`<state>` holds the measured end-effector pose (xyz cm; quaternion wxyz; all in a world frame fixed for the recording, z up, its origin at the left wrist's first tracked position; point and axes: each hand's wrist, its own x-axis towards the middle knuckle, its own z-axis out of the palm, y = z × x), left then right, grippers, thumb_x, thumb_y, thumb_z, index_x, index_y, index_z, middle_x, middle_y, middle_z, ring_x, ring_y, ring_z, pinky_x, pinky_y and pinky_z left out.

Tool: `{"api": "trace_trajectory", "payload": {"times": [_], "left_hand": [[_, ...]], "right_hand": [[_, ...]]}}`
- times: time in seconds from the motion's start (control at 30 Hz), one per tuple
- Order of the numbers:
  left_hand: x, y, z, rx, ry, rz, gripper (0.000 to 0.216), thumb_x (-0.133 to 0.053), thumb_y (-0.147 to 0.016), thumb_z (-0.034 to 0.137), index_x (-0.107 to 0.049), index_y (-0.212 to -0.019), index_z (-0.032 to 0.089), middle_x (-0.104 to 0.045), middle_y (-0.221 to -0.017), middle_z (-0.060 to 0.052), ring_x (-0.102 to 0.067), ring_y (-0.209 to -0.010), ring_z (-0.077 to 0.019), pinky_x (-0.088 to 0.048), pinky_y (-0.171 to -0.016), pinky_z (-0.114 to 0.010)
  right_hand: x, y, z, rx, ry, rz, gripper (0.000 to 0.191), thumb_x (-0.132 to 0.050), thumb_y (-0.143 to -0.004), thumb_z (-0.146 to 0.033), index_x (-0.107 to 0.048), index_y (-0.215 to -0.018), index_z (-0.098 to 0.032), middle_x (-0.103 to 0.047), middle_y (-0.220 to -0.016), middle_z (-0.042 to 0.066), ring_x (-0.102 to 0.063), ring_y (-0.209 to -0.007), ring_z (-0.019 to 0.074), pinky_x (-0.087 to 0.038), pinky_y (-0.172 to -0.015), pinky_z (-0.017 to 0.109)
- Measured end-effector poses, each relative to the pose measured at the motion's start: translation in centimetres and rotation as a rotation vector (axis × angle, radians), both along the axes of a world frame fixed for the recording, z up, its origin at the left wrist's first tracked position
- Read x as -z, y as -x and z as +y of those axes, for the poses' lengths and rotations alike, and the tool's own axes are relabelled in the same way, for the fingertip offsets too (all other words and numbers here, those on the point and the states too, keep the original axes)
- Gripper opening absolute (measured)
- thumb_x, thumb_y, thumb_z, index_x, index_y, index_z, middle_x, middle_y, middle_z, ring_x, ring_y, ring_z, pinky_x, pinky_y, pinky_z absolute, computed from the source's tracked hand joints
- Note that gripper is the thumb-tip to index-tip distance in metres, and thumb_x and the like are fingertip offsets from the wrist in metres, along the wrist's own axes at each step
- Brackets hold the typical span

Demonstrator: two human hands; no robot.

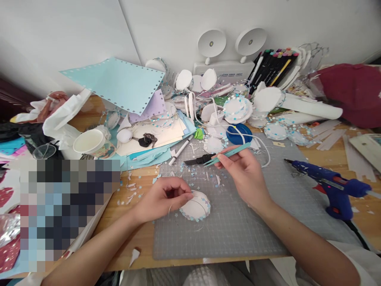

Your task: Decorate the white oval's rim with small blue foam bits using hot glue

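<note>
On the grey cutting mat [238, 234] lies a round white disc [195, 207] edged with small pale blue stars. My left hand [165, 200] is closed at the disc's upper left edge, thumb and forefinger pinched on what looks like a thin wire that curves across the disc. Teal tweezers [235, 150] are gripped in my right hand [245, 174], above the mat, tips pointing left. Nothing can be made out between the tips. Close behind them lies a black craft knife [199, 159]. Loose blue stars [190, 171] and white scraps are scattered around it.
A blue hot glue gun [333, 186] lies at the right. A paper cup [89, 143] stands left of stacked coloured paper [149, 157]. Several decorated white discs [238, 108], a white cord [264, 143] and markers [274, 65] crowd the back, before a twin-headed lamp [223, 69].
</note>
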<state>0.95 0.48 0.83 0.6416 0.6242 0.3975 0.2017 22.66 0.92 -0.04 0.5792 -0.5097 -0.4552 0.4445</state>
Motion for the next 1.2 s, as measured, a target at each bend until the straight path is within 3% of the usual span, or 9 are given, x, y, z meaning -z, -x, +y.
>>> {"api": "trace_trajectory", "payload": {"times": [0.17,0.23,0.33,0.6,1.0,1.2], "left_hand": [[0.2,0.0,0.3,0.015,-0.357,-0.032,0.012,-0.061,-0.083,0.021,-0.066,-0.077,0.011,-0.059,-0.083,-0.006,-0.054,-0.076,-0.0131,-0.043,-0.067,-0.023],[0.2,0.1,0.4,0.049,-0.378,-0.050,0.012,-0.058,-0.086,0.020,-0.065,-0.080,0.012,-0.060,-0.086,-0.007,-0.056,-0.081,-0.0141,-0.044,-0.073,-0.024],[0.1,0.2,0.2,0.108,-0.322,0.006,0.016,-0.055,-0.088,0.024,-0.064,-0.083,0.012,-0.063,-0.082,-0.006,-0.056,-0.077,-0.0139,-0.045,-0.071,-0.024],[-0.5,0.0,0.1,0.191,-0.410,0.025,0.017,-0.056,-0.087,0.024,-0.064,-0.076,0.013,-0.064,-0.074,-0.006,-0.056,-0.073,-0.0142,-0.044,-0.069,-0.025],[-0.4,0.0,0.1,0.221,-0.504,0.065,0.004,-0.061,-0.079,0.016,-0.065,-0.079,0.015,-0.067,-0.078,-0.005,-0.058,-0.078,-0.0173,-0.036,-0.085,-0.035],[-0.4,0.6,0.3,0.246,-0.477,0.018,0.033,-0.048,-0.073,0.002,-0.067,-0.095,0.017,-0.066,-0.093,-0.006,-0.057,-0.092,-0.0207,-0.037,-0.091,-0.037]], "right_hand": [[0.0,0.2,-0.2,0.001,-0.144,-0.201,0.009,-0.068,-0.078,-0.022,-0.060,-0.083,-0.024,-0.066,-0.086,0.003,-0.066,-0.085,0.0179,-0.056,-0.075,0.033],[0.2,0.2,-0.3,0.010,-0.265,-0.311,0.010,-0.066,-0.079,-0.017,-0.060,-0.084,-0.024,-0.065,-0.090,0.004,-0.064,-0.092,0.0184,-0.055,-0.080,0.034],[0.4,0.1,-0.4,-0.004,-0.390,-0.431,0.013,-0.064,-0.080,-0.013,-0.059,-0.087,-0.023,-0.066,-0.092,0.005,-0.064,-0.094,0.0186,-0.054,-0.080,0.034],[0.4,-0.2,-0.6,-0.209,-0.254,-0.643,0.003,-0.061,-0.083,-0.021,-0.059,-0.083,-0.023,-0.069,-0.083,0.003,-0.066,-0.078,0.0182,-0.052,-0.071,0.032],[1.0,0.1,-0.5,-0.220,-0.198,-0.666,0.005,-0.061,-0.083,-0.023,-0.062,-0.078,-0.022,-0.069,-0.081,0.004,-0.065,-0.076,0.0187,-0.050,-0.067,0.032],[0.2,0.1,-0.8,-0.156,-0.225,-0.507,0.003,-0.064,-0.081,-0.022,-0.062,-0.078,-0.022,-0.070,-0.082,0.004,-0.067,-0.078,0.0184,-0.052,-0.069,0.032]]}}
